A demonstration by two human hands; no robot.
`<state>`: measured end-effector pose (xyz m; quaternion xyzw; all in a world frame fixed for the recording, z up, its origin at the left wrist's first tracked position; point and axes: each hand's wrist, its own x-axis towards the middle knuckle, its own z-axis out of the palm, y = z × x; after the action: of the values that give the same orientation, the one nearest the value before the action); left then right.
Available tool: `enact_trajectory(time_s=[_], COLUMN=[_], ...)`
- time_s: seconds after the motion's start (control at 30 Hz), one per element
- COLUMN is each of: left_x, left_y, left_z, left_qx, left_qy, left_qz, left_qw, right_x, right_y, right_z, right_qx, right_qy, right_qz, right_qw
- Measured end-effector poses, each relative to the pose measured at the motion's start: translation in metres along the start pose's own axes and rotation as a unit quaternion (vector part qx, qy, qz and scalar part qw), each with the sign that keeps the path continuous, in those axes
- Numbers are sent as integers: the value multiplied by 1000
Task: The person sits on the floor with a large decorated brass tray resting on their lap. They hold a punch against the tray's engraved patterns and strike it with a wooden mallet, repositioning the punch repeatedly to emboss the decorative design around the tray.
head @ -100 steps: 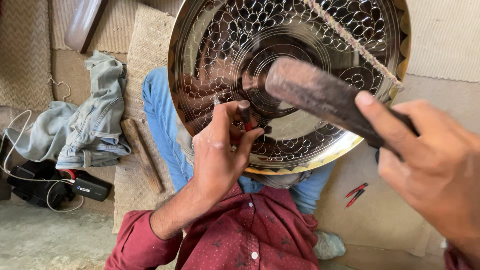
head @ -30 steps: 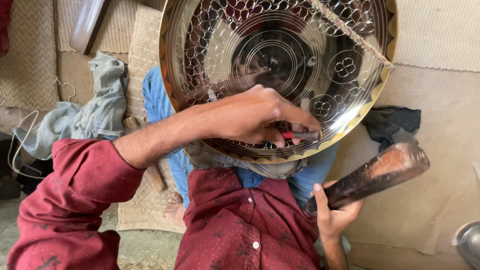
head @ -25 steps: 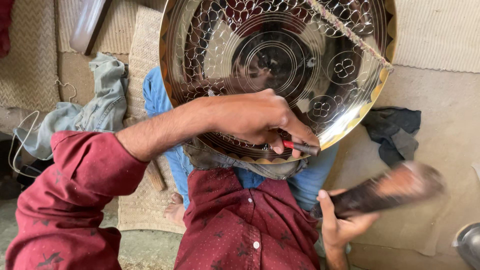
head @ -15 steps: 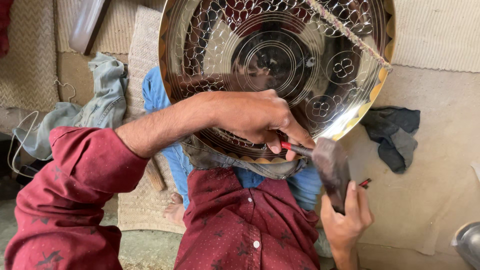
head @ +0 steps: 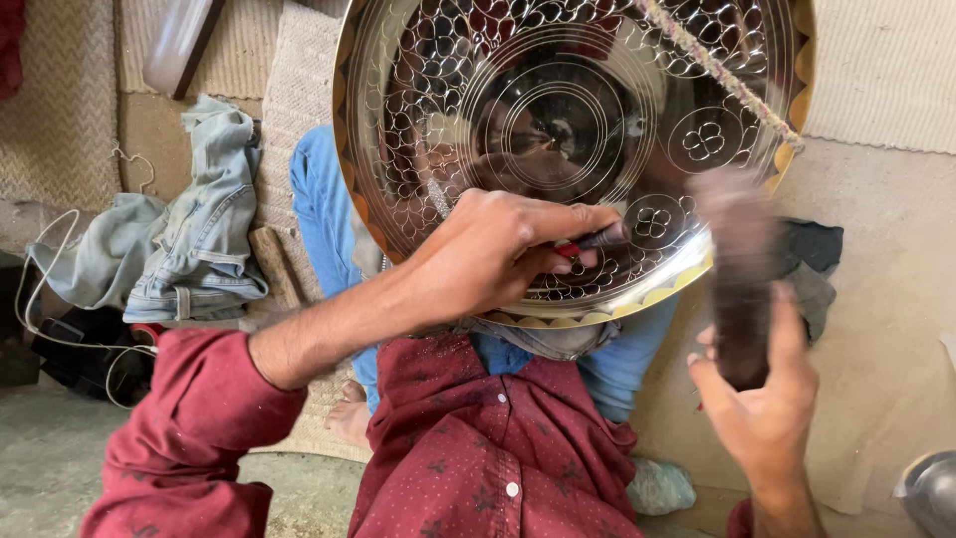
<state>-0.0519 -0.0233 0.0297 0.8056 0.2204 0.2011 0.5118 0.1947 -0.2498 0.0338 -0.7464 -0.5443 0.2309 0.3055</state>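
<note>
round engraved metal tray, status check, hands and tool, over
Left hand pinches thin red-banded punch onto shiny round engraved metal tray. Right hand grips dark wooden mallet, raised, blurred. Nothing between mallet and punch.

The big round metal plate (head: pixel 558 120) rests on the person's lap. The left hand (head: pixel 498 254) lies on its lower part, holding a small punch (head: pixel 596 239) against it. The right hand (head: pixel 762 408) holds a hammer (head: pixel 737 269) just right of the plate. Folded jeans (head: pixel 189 239) lie on the floor to the left.
</note>
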Motion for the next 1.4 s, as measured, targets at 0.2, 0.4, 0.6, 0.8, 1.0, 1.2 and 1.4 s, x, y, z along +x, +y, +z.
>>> enact_trajectory(time_s=[0.2, 0.4, 0.6, 0.8, 1.0, 1.2, 1.4], left_x=[-18, -28, -34, -34, -32, -22, -8], left_y=[11, 23, 25, 23, 22, 19, 15], left_z=[4, 13, 22, 25, 19, 8, -3], left_qx=[37, -21, 6, 15, 0, 1, 25], left_qy=[117, 234, 291, 296, 252, 175, 57], left_qz=[-40, -113, -161, -166, -145, -82, -48], left_qw=[992, 965, 943, 940, 957, 981, 997], right_x=[60, 98, 117, 122, 144, 130, 93], right_y=[-42, -79, -76, -75, -96, -86, -67], right_z=[-31, -45, -63, -65, -72, -63, -53], right_qx=[-139, -259, -262, -107, -274, -241, -175], right_qy=[-63, -149, -111, -122, -263, -257, -169], right_qz=[-113, -100, -210, -68, -159, -52, -26], right_qw=[982, 949, 936, 984, 911, 935, 970])
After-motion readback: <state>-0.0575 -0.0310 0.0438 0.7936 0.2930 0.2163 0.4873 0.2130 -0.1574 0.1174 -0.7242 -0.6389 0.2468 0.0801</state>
